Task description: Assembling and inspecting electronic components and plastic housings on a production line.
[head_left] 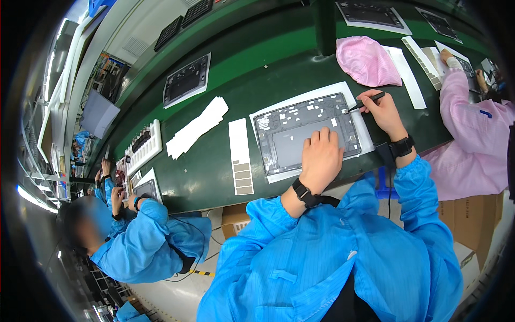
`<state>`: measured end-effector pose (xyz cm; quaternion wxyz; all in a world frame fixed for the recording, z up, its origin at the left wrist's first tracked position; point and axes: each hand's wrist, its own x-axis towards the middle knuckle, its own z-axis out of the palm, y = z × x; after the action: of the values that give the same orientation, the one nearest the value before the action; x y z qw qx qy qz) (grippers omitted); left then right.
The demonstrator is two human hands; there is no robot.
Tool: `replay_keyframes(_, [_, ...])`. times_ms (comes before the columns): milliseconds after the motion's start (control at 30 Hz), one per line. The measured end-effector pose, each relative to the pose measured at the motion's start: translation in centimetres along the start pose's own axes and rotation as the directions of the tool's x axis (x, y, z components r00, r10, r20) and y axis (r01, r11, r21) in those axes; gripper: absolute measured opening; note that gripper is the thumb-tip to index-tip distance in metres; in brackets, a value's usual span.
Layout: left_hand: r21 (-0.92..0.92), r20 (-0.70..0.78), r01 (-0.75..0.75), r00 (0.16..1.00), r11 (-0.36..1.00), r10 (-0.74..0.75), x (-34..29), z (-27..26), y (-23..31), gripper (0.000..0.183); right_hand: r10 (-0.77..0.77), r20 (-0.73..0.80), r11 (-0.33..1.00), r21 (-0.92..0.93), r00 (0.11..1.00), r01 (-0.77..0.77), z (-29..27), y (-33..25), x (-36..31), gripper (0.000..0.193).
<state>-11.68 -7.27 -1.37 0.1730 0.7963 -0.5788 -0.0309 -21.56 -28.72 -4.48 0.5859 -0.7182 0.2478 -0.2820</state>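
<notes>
Green bench [204, 185]; left hand [322, 162] palm-down, loosely extended on dark tablet panel [287, 146]; right hand [379, 110] pinching black pen-like tool [378, 96].

Your left forearm [268, 214] extends toward 2 o'clock, the wrist [292, 203] in line with it. Your left hand [322, 157] lies palm down, its back facing up; the fingers [317, 138] are close together, slightly bent, and directed between 12 and 1 o'clock. Your right forearm [413, 185] points toward 11 o'clock. Your right hand [380, 110], at 2 o'clock from the left, is turned toward 10 to 11 o'clock, its thumb and fingers drawn into a pinch grip.
</notes>
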Motion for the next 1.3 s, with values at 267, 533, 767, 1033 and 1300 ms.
replay_keyframes(267, [0.064, 0.075, 0.073, 0.994, 0.995, -0.078, 3.2, 0.3, 0.6, 0.036, -0.007, 0.075, 0.998, -0.058, 0.997, 0.012, 0.1, -0.1, 0.5, 0.016])
replay_keyframes(533, [-0.049, -0.042, 0.031, 0.999, 0.998, -0.033, 3.6, 2.2, -0.6, 0.035, 0.040, 0.148, 0.993, -0.114, 0.988, -0.023, 0.0, -1.0, 0.8, 0.017])
replay_keyframes(767, [-0.040, -0.039, 0.033, 0.999, 0.999, -0.035, 3.7, 2.2, -0.7, 0.036, 0.057, 0.156, 0.975, -0.223, 0.986, -0.021, 0.4, -1.8, 1.2, 0.014])
replay_keyframes(1033, [-0.041, -0.056, 0.027, 0.998, 0.999, -0.030, 4.1, 2.5, -0.7, 0.051, -0.037, 0.161, 0.941, -0.326, 0.986, 0.089, 1.2, -2.7, 1.4, 0.015])
replay_keyframes(1300, [0.108, 0.005, -0.003, 1.000, 0.994, 0.002, 4.4, 3.2, -0.8, 0.046, -0.094, 0.134, 0.878, -0.455, 0.986, 0.146, 1.8, -3.8, 0.6, 0.016])
